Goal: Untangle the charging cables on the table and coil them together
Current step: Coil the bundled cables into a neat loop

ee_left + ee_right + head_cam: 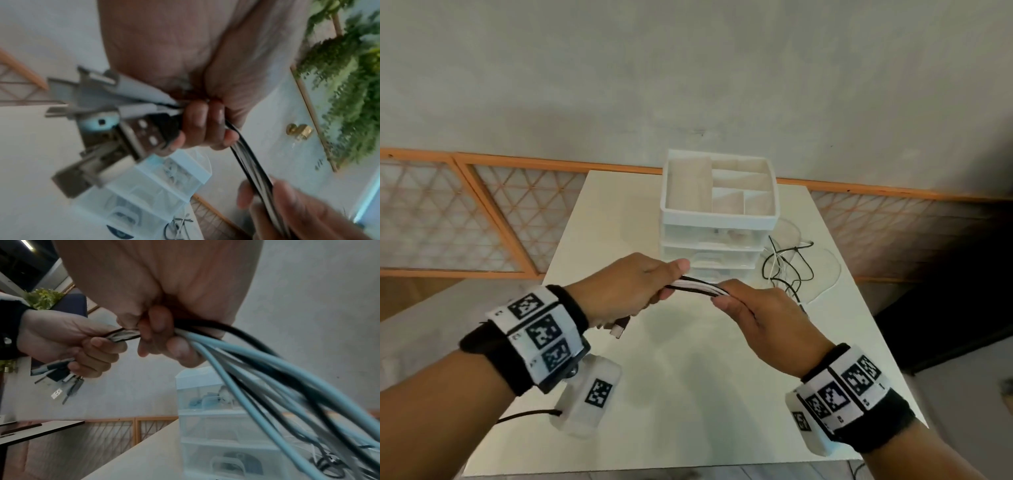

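Observation:
A bundle of black and white charging cables (697, 287) stretches between both hands above the white table (688, 370). My left hand (635, 291) grips the bundle near its plug ends; USB plugs (619, 327) stick out below the fist, and show large in the left wrist view as plugs (141, 134). My right hand (751, 308) grips the same bundle (125, 335) a short way along. Past the right fist the cables (287, 386) fan out and trail down to loose loops (791, 267) on the table at the right.
A white drawer organizer (717, 219) with an open compartment tray on top stands at the table's far middle, just behind the hands. An orange lattice railing (482, 212) and a grey wall lie beyond. The table's right edge is near the loose cable loops.

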`<move>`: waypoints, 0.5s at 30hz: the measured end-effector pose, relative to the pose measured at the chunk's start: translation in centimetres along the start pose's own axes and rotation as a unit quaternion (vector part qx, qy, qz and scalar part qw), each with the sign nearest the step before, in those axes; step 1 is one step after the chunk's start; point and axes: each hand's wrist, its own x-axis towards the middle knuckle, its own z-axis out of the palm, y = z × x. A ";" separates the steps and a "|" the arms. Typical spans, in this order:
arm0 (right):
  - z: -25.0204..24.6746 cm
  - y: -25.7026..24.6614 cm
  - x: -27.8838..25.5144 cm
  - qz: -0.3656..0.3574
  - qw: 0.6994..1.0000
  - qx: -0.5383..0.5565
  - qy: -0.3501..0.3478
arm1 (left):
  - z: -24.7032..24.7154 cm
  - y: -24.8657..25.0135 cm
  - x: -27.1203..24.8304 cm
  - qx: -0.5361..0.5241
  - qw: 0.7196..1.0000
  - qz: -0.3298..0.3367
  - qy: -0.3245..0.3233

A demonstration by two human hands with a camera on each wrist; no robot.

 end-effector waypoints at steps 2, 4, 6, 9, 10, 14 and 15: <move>-0.6 0.7 -0.5 0.007 0.998 0.057 0.000 | -0.3 0.1 0.1 -0.090 0.996 0.003 0.011; -1.5 1.6 -0.7 0.023 0.994 0.110 0.015 | -0.5 0.6 0.5 -0.199 0.979 0.011 0.051; -2.3 2.2 -0.9 0.045 0.983 0.173 0.037 | -0.6 1.0 1.0 -0.311 0.946 0.014 0.088; -2.7 1.2 -0.5 0.051 0.955 0.275 0.102 | 0.5 1.7 1.6 -0.428 0.897 0.018 0.111; -2.5 0.6 -0.2 0.048 0.948 0.291 0.124 | 1.2 1.9 1.7 -0.427 0.897 0.024 0.116; -1.7 -2.2 1.2 -0.007 0.942 0.294 0.163 | 4.1 3.5 1.5 -0.290 0.951 0.062 0.087; -1.5 -2.8 1.5 -0.028 0.946 0.279 0.165 | 4.6 3.9 1.4 -0.266 0.958 0.078 0.068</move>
